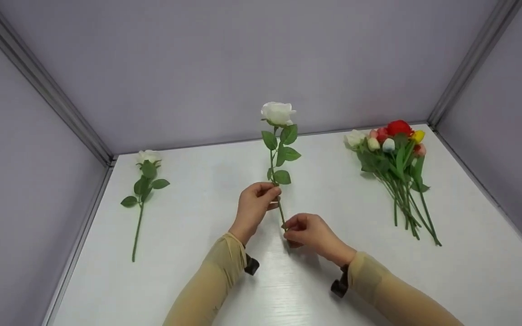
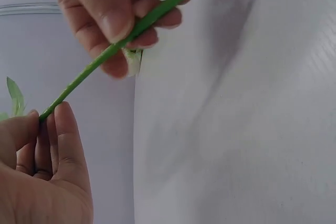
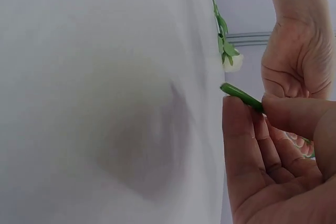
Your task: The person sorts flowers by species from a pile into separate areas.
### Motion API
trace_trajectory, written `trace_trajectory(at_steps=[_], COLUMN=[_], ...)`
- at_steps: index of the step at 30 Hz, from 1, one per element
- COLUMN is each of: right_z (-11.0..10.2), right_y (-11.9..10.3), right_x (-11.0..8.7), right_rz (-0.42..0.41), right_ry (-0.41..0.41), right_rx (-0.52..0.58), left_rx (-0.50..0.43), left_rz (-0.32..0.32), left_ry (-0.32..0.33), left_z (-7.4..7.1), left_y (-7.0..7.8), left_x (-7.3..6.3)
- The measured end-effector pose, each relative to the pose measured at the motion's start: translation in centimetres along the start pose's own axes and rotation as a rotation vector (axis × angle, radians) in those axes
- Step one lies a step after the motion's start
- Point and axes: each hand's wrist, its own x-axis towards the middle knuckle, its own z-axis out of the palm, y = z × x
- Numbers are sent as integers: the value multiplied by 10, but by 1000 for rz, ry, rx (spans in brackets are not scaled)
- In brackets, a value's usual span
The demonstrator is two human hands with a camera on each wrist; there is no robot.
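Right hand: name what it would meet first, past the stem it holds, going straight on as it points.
Past the stem, the right hand would probably meet the left hand, though depth is unclear.

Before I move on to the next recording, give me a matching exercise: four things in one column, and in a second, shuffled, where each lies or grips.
Things
1. Left hand
2. Bunch
3. Right hand
4. Lying rose

Places
A. Pinching the held rose near its stem's lower end
B. On the left side of the table
C. Pinching the held rose just below its leaves
D. On the right side of the table

Pairs: 1-C, 2-D, 3-A, 4-B
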Motion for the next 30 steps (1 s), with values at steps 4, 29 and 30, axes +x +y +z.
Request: trace_trajectory(at_steps=[4,29,30], right_z=[6,24,24], right_y=[7,1,-1], right_x=[-9,-3,-3], right_rz=[5,-144,-168], right_ry=[-30,-63,-65], right_rx=[51,-190,-231], left_rx=[-1,199,231], left_rz=[4,-59,-70], left_ry=[2,42,64], left_z=[0,-58,-69], left_y=[1,-2,1], left_x=[-1,-8,-7])
